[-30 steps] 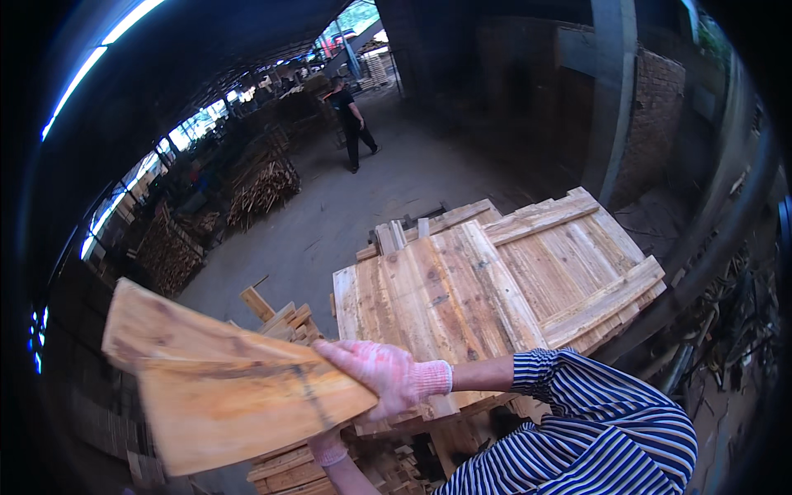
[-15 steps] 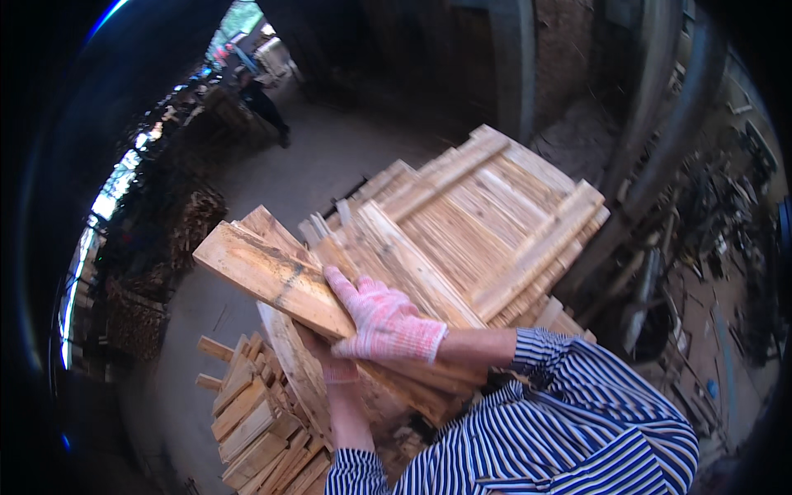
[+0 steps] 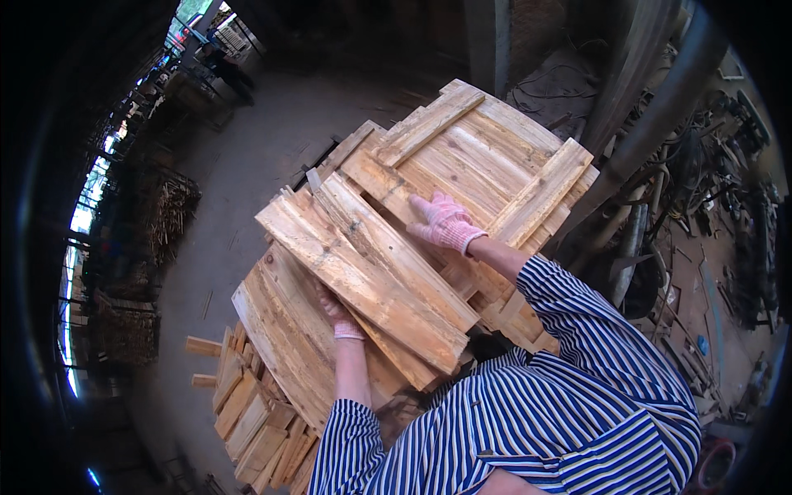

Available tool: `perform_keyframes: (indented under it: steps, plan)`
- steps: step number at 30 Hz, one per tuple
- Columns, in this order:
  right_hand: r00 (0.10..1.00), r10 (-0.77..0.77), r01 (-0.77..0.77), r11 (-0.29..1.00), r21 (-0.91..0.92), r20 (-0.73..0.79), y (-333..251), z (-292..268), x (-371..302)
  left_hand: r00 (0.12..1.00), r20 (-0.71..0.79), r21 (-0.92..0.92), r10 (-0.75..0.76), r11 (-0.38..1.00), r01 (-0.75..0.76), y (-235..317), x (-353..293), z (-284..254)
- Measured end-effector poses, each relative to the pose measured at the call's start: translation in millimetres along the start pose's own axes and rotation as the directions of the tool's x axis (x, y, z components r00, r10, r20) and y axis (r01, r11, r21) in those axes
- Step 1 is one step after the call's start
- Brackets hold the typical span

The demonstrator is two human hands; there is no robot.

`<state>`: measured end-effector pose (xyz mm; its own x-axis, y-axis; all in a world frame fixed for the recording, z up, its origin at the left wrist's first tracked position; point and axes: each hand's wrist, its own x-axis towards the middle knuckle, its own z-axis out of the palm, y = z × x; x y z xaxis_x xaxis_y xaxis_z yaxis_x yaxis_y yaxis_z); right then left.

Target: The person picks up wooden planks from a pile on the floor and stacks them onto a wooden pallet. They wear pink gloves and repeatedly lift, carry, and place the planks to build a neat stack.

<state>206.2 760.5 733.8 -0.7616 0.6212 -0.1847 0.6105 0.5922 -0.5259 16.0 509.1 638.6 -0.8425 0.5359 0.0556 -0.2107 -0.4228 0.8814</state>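
Observation:
My right hand [image 3: 448, 223], in a pink-and-white knit glove, grips the near end of a short wooden board [image 3: 381, 183]. That board lies along the left edge of a stack of slatted wooden panels [image 3: 487, 157], the top one bearing two crosswise battens. My left hand [image 3: 332, 312], gloved likewise, holds the left edge of several long rough planks [image 3: 363, 276] in front of me; its fingers are partly hidden beneath them. Under my left forearm lie more wide boards [image 3: 285, 330], slanting down toward my body.
A pile of short wood pieces [image 3: 252, 412] sits at the lower left. Thick pipes [image 3: 660, 124] rise at the right, beside heaped scrap and cables [image 3: 685, 198]. Wood bundles [image 3: 173, 206] stand at far left. A person in dark clothes [image 3: 227, 70] is in the distance.
My right hand has moved up and right, carrying the short board from above my left hand to the panel stack. My left hand stays low at the planks, which now show more fully.

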Motion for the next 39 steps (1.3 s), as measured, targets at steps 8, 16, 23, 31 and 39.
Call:
perform_keyframes:
  steps: [8, 16, 23, 31, 39]
  plan:
    - [0.976, -0.103, 0.046, 0.96, 0.276, 0.194, -87.0, -2.6, -57.9, 0.966, 0.244, -0.13, 0.09, 0.99, -0.06, -19.9, 16.8, 28.2]
    - [0.992, 0.123, -0.116, 0.981, 0.157, -0.036, 5.7, -54.2, -6.8, 0.98, -0.096, 0.075, -0.175, 0.98, 0.183, -34.2, 36.9, 89.9]
    - [1.0, 0.013, -0.015, 0.992, -0.122, -0.024, 40.8, -29.9, 6.4, 0.888, 0.135, -0.174, -0.44, 0.872, 0.458, -8.5, 47.1, 113.4]
    - [0.993, -0.021, -0.024, 0.928, 0.373, 0.117, -17.9, -61.6, -22.6, 0.915, 0.126, -0.123, -0.382, 0.91, 0.397, -34.5, 59.1, 156.6]
    - [0.995, -0.022, 0.023, 1.0, 0.004, -0.096, 122.1, -86.9, 28.6, 0.948, -0.053, 0.017, -0.315, 0.948, 0.316, -89.0, 88.8, 130.0]
